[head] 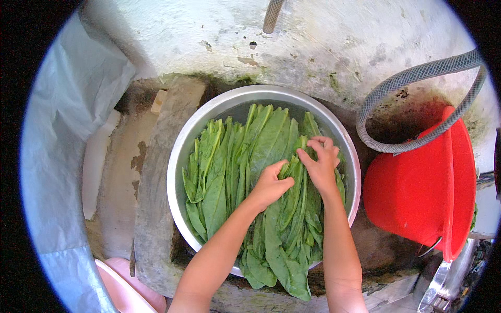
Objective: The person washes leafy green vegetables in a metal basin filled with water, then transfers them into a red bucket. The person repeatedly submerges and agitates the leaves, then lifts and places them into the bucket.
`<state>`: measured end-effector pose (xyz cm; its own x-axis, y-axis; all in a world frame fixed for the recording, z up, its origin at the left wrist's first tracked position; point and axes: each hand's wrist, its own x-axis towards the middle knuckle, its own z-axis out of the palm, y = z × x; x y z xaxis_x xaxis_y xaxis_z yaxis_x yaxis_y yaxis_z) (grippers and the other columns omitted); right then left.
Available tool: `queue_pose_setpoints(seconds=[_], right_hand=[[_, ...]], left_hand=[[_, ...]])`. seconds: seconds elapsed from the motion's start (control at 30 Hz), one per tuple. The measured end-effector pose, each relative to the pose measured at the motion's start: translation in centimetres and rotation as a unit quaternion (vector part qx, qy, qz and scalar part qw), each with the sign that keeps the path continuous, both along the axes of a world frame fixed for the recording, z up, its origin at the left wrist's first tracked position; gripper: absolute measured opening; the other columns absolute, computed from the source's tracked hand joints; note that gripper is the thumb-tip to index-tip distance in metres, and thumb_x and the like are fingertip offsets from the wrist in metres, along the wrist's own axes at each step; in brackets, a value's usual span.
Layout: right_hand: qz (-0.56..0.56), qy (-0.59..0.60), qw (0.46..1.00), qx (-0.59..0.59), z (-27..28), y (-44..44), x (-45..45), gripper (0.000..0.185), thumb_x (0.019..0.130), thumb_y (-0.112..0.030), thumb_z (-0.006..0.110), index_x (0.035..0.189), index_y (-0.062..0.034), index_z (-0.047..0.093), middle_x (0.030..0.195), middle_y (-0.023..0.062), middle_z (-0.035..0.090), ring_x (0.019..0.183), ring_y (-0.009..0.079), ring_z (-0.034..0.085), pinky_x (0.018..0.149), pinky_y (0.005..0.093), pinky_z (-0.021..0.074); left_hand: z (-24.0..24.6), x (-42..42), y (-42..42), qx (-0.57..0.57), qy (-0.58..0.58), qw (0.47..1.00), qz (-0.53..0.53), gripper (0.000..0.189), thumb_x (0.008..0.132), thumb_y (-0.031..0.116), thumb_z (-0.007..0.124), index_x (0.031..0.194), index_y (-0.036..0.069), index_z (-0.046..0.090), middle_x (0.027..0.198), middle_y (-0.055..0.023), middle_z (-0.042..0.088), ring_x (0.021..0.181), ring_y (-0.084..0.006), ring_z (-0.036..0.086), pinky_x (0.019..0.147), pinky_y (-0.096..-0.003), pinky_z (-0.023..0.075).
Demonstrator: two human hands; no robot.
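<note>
A wide metal basin (179, 152) holds water and long green leafy vegetables (217, 184), laid with their cut stem ends towards the wall. My left hand (273, 184) is curled round the stems of a bunch near the middle right of the basin. Just right of it, my right hand (321, 156) has its thumb and bent fingers at the stem end of another leaf; whether they grip it is hard to tell. Leaves of the bunch between my forearms hang over the basin's near rim.
A red plastic bucket (407, 191) lies tipped on its side at the right, under a looped braided hose (375, 98). Another hose end (271, 23) hangs at the wall. Left are a stone slab (156, 168), grey sheeting (70, 117) and a pink basin (121, 289).
</note>
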<state>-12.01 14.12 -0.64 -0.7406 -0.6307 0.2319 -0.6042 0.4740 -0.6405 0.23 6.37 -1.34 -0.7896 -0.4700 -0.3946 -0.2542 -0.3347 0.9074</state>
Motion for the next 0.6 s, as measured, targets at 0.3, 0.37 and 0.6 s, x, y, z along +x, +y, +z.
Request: queue_pose_setpoints(seconds=[0.3, 0.37, 0.6], right_hand=[[0.010, -0.169, 0.973, -0.158, 1.3, -1.2, 2.1, 0.017, 0.072, -0.014, 0.066, 0.082, -0.0020, 0.060, 0.077, 0.0098, 0.052, 0.062, 0.0179, 0.049, 0.061, 0.0321, 0.0405], [-0.052, -0.224, 0.965, -0.123, -0.4, -1.5, 1.8, 0.018, 0.078, -0.017, 0.061, 0.080, -0.0001, 0.058, 0.069, 0.0089, 0.051, 0.057, 0.0148, 0.046, 0.059, 0.0315, 0.0401], [-0.161, -0.377, 0.897, -0.163, -6.0, -1.2, 1.4, 0.025, 0.089, -0.023, 0.047, 0.093, 0.0001, 0.056, 0.074, 0.0016, 0.053, 0.066, 0.0129, 0.047, 0.059, 0.0291, 0.0386]], left_hand=[[-0.8, 0.1, 0.5, 0.014, -0.012, 0.999, 0.033, 0.034, 0.071, 0.004, 0.052, 0.105, 0.000, 0.052, 0.078, 0.0003, 0.054, 0.065, -0.0071, 0.045, 0.058, -0.0241, 0.0381], [-1.2, 0.2, 0.2, 0.054, 0.004, 0.999, 0.004, 0.032, 0.071, 0.002, 0.050, 0.103, 0.002, 0.053, 0.079, 0.0006, 0.053, 0.067, -0.0077, 0.047, 0.059, -0.0240, 0.0387], [-1.8, 0.5, 0.6, 0.048, -0.057, 0.997, -0.011, 0.028, 0.072, 0.002, 0.051, 0.099, 0.001, 0.054, 0.083, -0.0018, 0.057, 0.071, -0.0094, 0.050, 0.063, -0.0253, 0.0415]])
